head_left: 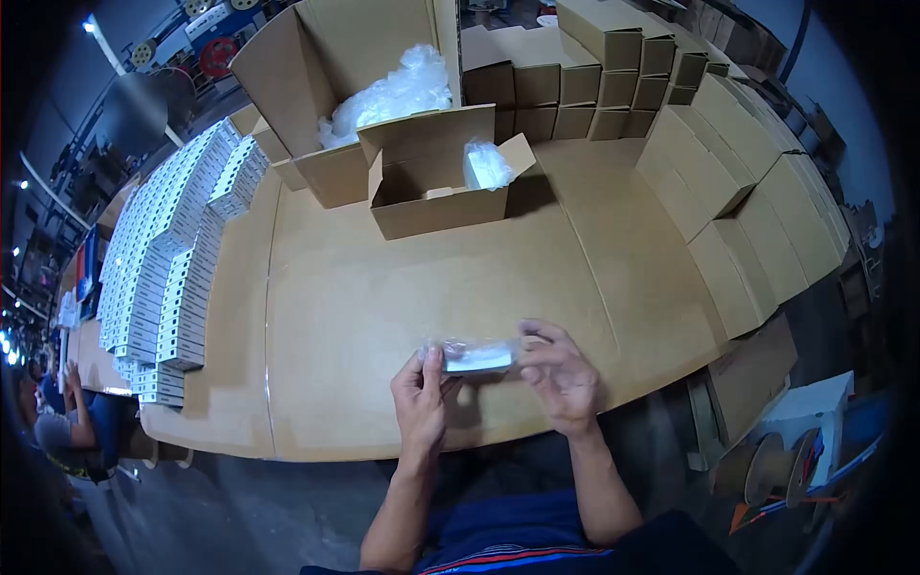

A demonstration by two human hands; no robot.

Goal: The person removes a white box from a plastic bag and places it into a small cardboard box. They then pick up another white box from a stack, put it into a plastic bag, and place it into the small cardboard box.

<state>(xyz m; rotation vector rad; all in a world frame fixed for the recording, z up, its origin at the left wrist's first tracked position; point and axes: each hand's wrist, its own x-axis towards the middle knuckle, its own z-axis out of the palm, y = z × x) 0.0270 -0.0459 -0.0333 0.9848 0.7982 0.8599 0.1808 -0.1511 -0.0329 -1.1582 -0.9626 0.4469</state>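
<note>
Above the front part of the table, my left hand (422, 391) grips a small pale blue-white box in a clear plastic bag (479, 358). Its thumb presses on the left end. At the bag's other end is my right hand (561, 376), its fingers bent, apart and slightly blurred. Whether those fingertips touch the plastic is hard to see. Further back stands an open cardboard box (441, 217) with a bundle of clear plastic wrap (487, 165) at its right side.
White boxes (182, 278) are stacked along the table's left side. Behind, a larger open carton (287, 77) holds clear plastic bags (402, 91). Brown cartons (575, 81) line the back, and more cartons (738, 201) the right edge. A person (72, 422) sits at far left.
</note>
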